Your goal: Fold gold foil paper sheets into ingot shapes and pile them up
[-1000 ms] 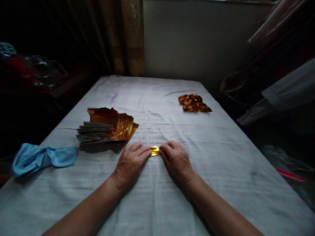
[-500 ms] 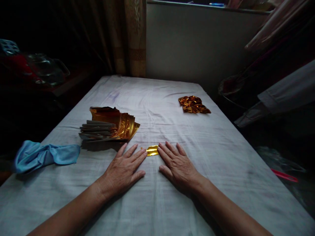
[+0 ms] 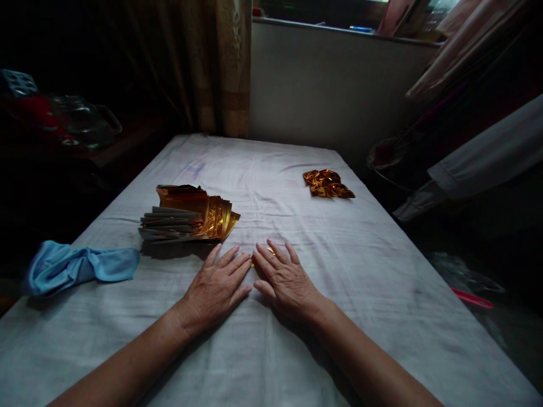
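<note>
Both hands lie flat on a white cloth-covered table (image 3: pixel 339 265). My left hand (image 3: pixel 216 288) has its fingers stretched out, palm down. Close beside it, my right hand (image 3: pixel 284 280) is spread flat over a small folded gold foil piece (image 3: pixel 253 262), of which only a sliver shows between the fingertips. A fanned stack of gold foil sheets (image 3: pixel 190 217) lies just beyond my left hand. A small heap of folded gold foil pieces (image 3: pixel 326 183) sits farther off at the right.
A crumpled blue cloth (image 3: pixel 76 265) lies at the table's left edge. A glass jug (image 3: pixel 82 118) stands in the dark at the far left. A curtain and a wall close off the back. Cloth and a pink stick (image 3: pixel 470 298) are off the right edge.
My right hand slid left over the small gold piece, covering nearly all of it. Both hands went from pinching the piece to lying flat with fingers spread.
</note>
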Available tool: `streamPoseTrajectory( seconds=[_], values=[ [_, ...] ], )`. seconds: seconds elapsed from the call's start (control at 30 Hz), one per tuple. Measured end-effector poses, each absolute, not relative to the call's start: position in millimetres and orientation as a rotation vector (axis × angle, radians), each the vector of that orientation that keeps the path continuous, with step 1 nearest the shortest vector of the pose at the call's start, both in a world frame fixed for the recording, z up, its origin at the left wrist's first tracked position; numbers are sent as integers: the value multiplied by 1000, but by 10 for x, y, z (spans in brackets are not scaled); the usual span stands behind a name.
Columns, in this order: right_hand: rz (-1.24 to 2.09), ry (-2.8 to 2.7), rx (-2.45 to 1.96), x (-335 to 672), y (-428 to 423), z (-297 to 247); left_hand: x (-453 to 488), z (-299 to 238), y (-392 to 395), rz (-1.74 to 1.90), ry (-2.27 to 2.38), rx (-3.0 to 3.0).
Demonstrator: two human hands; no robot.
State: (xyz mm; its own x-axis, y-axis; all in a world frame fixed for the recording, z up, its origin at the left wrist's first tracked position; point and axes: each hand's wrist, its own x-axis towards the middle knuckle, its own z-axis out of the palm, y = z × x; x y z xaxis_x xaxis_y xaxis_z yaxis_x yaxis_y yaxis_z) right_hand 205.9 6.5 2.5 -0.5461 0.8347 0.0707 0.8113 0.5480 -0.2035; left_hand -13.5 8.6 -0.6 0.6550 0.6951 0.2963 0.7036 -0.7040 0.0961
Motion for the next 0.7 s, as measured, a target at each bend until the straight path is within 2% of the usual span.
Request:
streamPoseTrajectory(
  seconds=[0.1, 0.4, 0.7],
  values=[
    [293, -2643, -1380, 2037, 96, -4, -150, -13, 87, -484, -1202, -2820],
    [233, -2530, -1699, 2452, 45, -54, -173, 45, 122, -479, -1158, -2793],
    [57, -2308, -1616, 2474, -14, -161, 109, 131, 238, -516, -1281, -2707]
  ],
)
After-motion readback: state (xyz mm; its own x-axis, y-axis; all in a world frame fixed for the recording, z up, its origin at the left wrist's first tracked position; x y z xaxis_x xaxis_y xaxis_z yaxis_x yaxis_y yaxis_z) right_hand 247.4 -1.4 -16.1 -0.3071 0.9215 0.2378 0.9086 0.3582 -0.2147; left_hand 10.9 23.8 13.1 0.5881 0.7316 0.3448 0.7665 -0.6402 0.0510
